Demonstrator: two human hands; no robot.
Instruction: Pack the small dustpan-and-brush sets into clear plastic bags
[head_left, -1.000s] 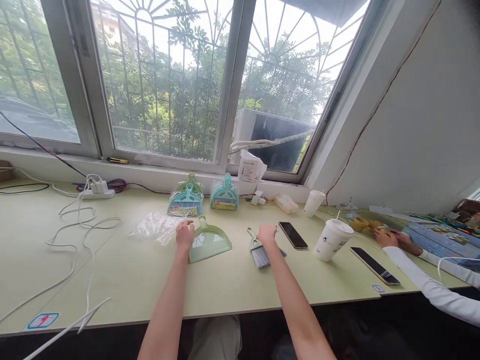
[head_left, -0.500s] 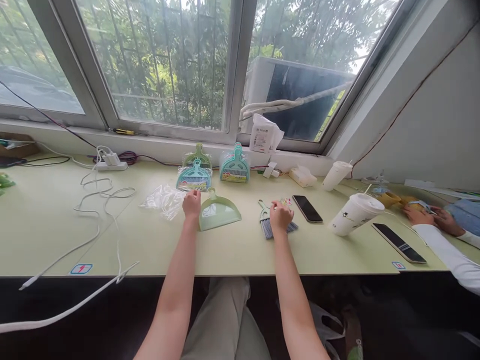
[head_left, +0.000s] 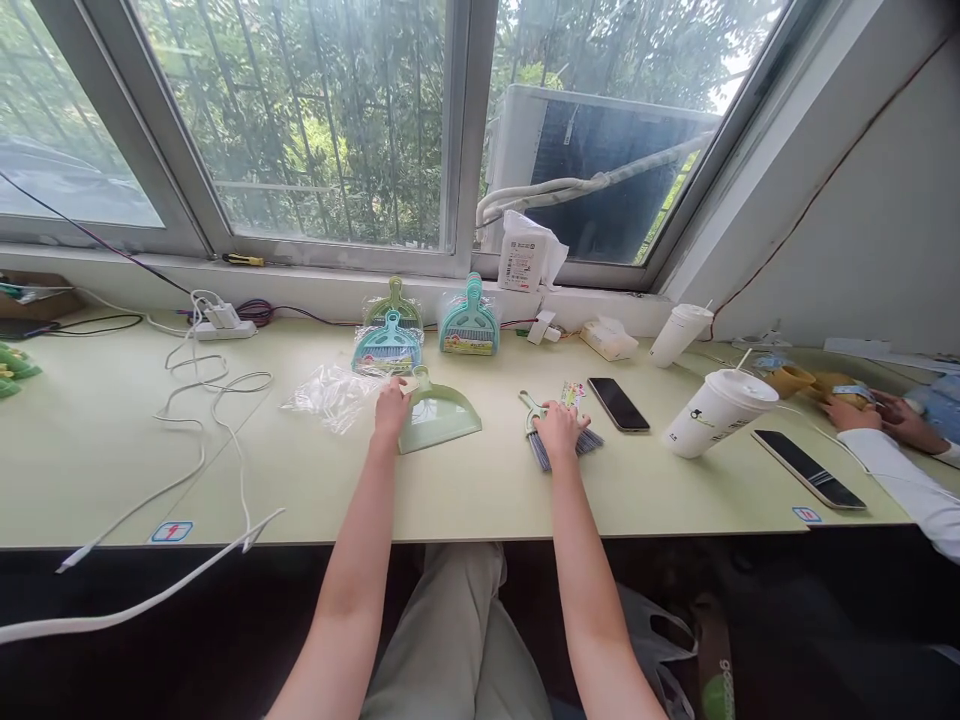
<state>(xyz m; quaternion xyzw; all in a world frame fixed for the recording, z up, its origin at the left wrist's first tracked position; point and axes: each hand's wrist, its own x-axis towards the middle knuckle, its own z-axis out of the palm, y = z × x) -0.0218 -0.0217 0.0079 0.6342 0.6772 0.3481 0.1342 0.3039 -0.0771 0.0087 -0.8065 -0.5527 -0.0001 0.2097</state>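
Note:
My left hand (head_left: pixel 392 407) rests on the left edge of a pale green dustpan (head_left: pixel 442 419) lying flat on the light green table (head_left: pixel 480 490); its fingers curl over the pan's rim. My right hand (head_left: pixel 559 430) lies over a small brush (head_left: pixel 541 441) with a green handle and grey bristles, fingers bent down on it. A small colourful card (head_left: pixel 573 392) lies just beyond that hand.
Packaged brush-and-dustpan sets (head_left: pixel 387 347) (head_left: pixel 469 330) lean by the sill. An empty clear bag (head_left: pixel 330 396) lies left of the dustpan. Phones (head_left: pixel 618 404) (head_left: pixel 808 468), two cups (head_left: pixel 716 413) (head_left: pixel 678 335), a power strip (head_left: pixel 221 325) with white cables (head_left: pixel 217 400). Another person's hands (head_left: pixel 870 412) at right.
The view has tilted down and steadied. My right hand slid a little further over the brush bristles. My left hand stays at the dustpan's edge.

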